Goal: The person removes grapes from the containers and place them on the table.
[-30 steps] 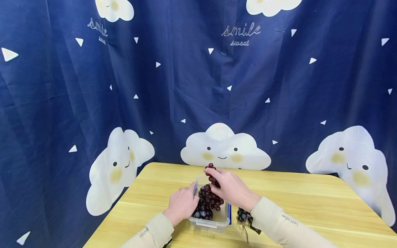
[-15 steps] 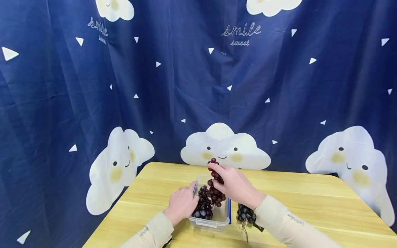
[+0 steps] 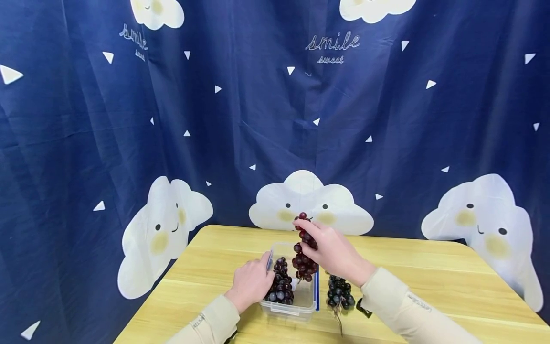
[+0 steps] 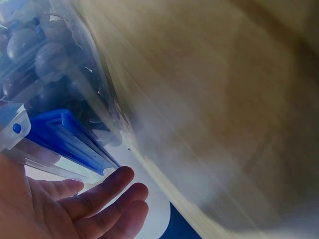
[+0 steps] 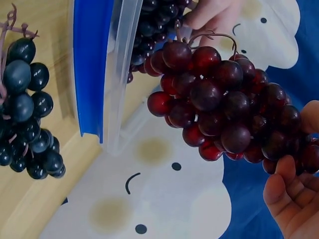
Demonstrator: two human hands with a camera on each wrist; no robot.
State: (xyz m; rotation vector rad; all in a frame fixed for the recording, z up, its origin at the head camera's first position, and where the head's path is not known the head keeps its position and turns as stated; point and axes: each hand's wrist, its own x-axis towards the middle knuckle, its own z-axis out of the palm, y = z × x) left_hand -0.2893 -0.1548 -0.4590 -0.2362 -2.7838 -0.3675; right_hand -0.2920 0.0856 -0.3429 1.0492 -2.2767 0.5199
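Observation:
My right hand (image 3: pixel 337 251) grips a bunch of dark red grapes (image 3: pixel 305 267) by its upper end. The bunch hangs above the right side of a clear plastic container (image 3: pixel 285 309) with blue clips. In the right wrist view its red grapes (image 5: pixel 219 94) hang apart from the container's blue clip (image 5: pixel 90 64). My left hand (image 3: pixel 251 284) holds the container's left rim, thumb over the edge. Seen from the left wrist, several fingers (image 4: pixel 104 194) extend loosely beside a blue clip (image 4: pixel 70 139). Inside the container, on the left, lies a bunch of purple-black grapes (image 3: pixel 281 289).
Right of the container, a bunch of black grapes (image 3: pixel 339 292) lies on the wooden table (image 3: pixel 412 272), its stem toward the near edge. A small black object (image 3: pixel 364 308) shows near my right sleeve. Behind the table hangs a blue curtain (image 3: pixel 275 119) with clouds.
My right hand has lifted the red grapes up and to the right, away from the purple-black bunch in the container. The left hand has stayed at the rim.

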